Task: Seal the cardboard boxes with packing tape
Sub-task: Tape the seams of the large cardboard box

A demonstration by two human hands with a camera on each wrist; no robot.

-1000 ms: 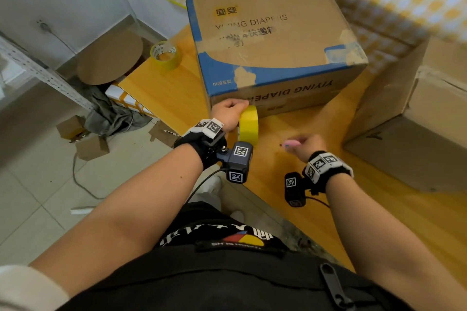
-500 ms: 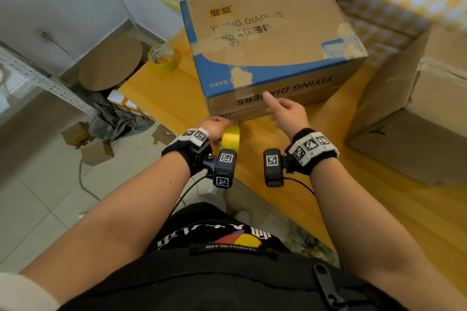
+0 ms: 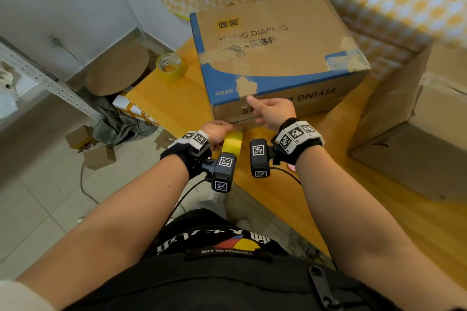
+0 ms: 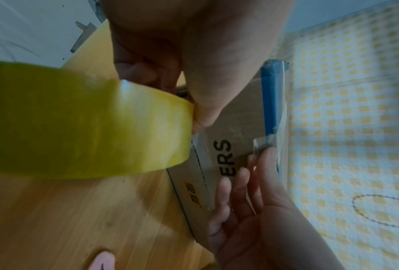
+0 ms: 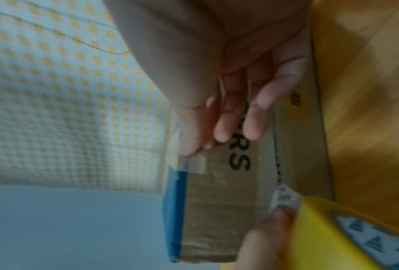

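Note:
The brown and blue diaper box (image 3: pixel 273 53) stands on the wooden table (image 3: pixel 164 101). My left hand (image 3: pixel 218 130) grips a yellow roll of packing tape (image 3: pixel 233 141) at the bottom of the box's near side. In the left wrist view the roll (image 4: pixel 78 124) fills the left and my thumb sits at its edge. My right hand (image 3: pixel 270 108) lies flat on that near side with straight fingers (image 5: pixel 235 118), thumb up at the top edge. A glossy strip of tape shows on the box side (image 5: pixel 217 201) between both hands.
A second roll of tape (image 3: pixel 170 65) lies on the table left of the box. A pink tool (image 3: pixel 290 166) lies by my right wrist. Another cardboard box (image 3: pixel 429 121) stands at the right. Cardboard scraps and cloth litter the floor at the left.
My right hand let go of the pink tool, moved up to the box and now presses flat on its near side. My left hand stayed low at the box with the roll.

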